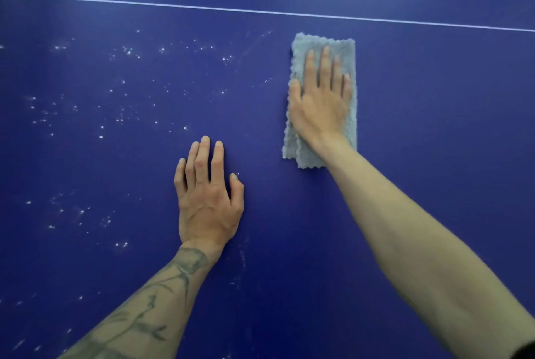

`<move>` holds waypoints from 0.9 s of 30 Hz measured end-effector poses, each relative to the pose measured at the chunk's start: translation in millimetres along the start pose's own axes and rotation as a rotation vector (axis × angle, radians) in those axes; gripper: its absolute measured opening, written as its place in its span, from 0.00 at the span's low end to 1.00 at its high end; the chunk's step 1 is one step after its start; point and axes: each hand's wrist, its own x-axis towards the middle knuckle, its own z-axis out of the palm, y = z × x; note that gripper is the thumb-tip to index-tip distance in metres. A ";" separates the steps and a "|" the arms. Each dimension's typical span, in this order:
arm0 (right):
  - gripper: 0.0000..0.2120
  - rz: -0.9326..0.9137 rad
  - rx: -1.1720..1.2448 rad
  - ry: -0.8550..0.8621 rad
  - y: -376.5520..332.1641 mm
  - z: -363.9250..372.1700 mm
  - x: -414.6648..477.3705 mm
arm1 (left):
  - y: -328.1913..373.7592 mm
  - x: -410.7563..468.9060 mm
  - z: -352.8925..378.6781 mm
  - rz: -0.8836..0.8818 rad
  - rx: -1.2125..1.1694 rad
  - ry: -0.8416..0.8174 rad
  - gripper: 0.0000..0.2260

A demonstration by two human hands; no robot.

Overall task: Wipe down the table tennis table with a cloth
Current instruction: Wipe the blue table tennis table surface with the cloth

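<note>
Pressing folded grey cloth (341,52) under flat, straight-fingered right hand (318,104), middle hidden; resting left hand (207,199) spread open on speckled blue table (434,127), edges cut off.

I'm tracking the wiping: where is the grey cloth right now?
In the head view, the folded grey cloth lies flat on the dark blue table, right of centre, pressed under the right hand, just below the thin white line.
</note>
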 end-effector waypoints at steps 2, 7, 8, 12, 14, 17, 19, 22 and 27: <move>0.32 -0.069 -0.019 -0.013 -24.4 8.8 -19.1 | 0.9 0.2 -1.6 -0.002 -0.005 -0.001 0.26; 0.31 -0.323 -0.068 -0.036 -12.5 19.4 -113.2 | -7.2 1.5 -12.5 0.087 -0.006 -0.046 0.26; 0.31 -0.270 -0.079 -0.036 -2.2 17.2 -117.5 | -15.5 2.2 -16.4 0.125 -0.011 -0.056 0.26; 0.32 0.057 -0.049 -0.004 1.7 9.1 -81.5 | -66.7 12.5 -32.8 0.141 -0.001 -0.036 0.26; 0.32 0.153 -0.003 0.032 -23.5 12.2 -58.9 | -93.6 21.2 -35.9 0.089 0.010 -0.029 0.26; 0.32 0.091 0.018 0.021 -68.6 25.5 -54.0 | -116.9 29.2 -32.1 0.075 0.014 -0.043 0.27; 0.32 -0.084 -0.016 -0.012 -87.5 33.3 -76.3 | -122.0 30.5 -27.3 0.073 -0.001 -0.041 0.27; 0.31 -0.184 -0.048 -0.016 -73.6 34.4 -101.1 | -123.7 30.1 -22.5 0.059 -0.021 -0.024 0.28; 0.31 0.119 -0.037 0.013 -53.4 17.7 -38.5 | -126.8 30.9 -20.5 0.061 -0.025 -0.034 0.28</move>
